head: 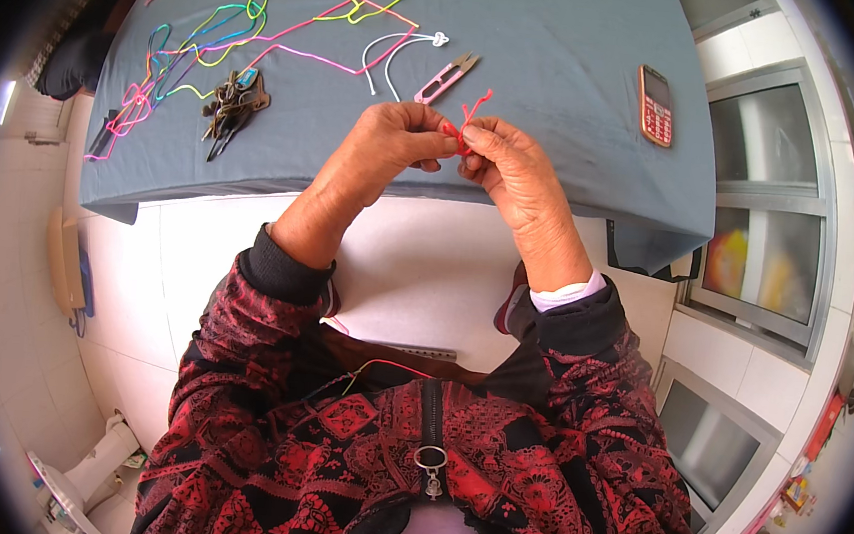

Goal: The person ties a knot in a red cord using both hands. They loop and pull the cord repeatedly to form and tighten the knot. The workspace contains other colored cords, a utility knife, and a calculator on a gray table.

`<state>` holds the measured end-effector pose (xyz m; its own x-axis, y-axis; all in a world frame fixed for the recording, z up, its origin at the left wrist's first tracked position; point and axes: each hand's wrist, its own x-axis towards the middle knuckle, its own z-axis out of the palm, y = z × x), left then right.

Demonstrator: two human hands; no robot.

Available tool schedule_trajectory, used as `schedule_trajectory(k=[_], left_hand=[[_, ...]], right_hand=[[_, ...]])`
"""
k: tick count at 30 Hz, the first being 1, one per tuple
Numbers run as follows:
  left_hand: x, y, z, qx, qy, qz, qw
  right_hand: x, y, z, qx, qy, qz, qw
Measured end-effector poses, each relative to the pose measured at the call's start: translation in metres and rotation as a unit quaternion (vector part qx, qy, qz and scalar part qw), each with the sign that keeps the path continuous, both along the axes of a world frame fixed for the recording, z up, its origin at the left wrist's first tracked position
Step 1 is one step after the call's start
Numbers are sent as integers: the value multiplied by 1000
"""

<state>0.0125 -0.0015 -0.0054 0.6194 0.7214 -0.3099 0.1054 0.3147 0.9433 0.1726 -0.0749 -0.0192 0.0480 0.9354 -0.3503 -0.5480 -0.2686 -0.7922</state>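
Between my two hands is a small knotted red cord (463,146), held just above the near edge of the cloth-covered table. My left hand (399,137) pinches its left side between thumb and fingers. From the right, my right hand (507,156) grips it the same way, and a loose red end sticks up past the fingertips. My fingers hide much of the knot. Just beyond my hands lie pink-handled thread snips (445,79). Past them to the left is a white cord (392,46) with a knot at one end.
Multicoloured cord (211,50) sprawls over the table's left half. A bunch of keys (233,105) lies near the front left. A red mobile phone (655,106) rests at the right. Glazed cabinet doors (770,166) stand beyond the table's right side. A person's dark sleeve (81,67) shows at far left.
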Motion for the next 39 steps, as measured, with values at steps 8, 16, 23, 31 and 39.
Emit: schedule_trajectory(k=[8,16,23,31,39], left_hand=[[-2,1,0,-51,-16,-5,999],[0,1,2,32,49,-19,998],[0,-2,6,44,64,-9,997],[-1,-2,2,72,74,-13,995],[0,-3,1,82,81,17,993]], right_hand=[[-1,-1,0,10,-16,0,1000],[-1,-1,0,-3,-57,9,998],[-5,-1,3,23,-90,0,996],[-7,-1,9,63,-178,-9,982],[-11,-2,14,113,-372,-19,921]])
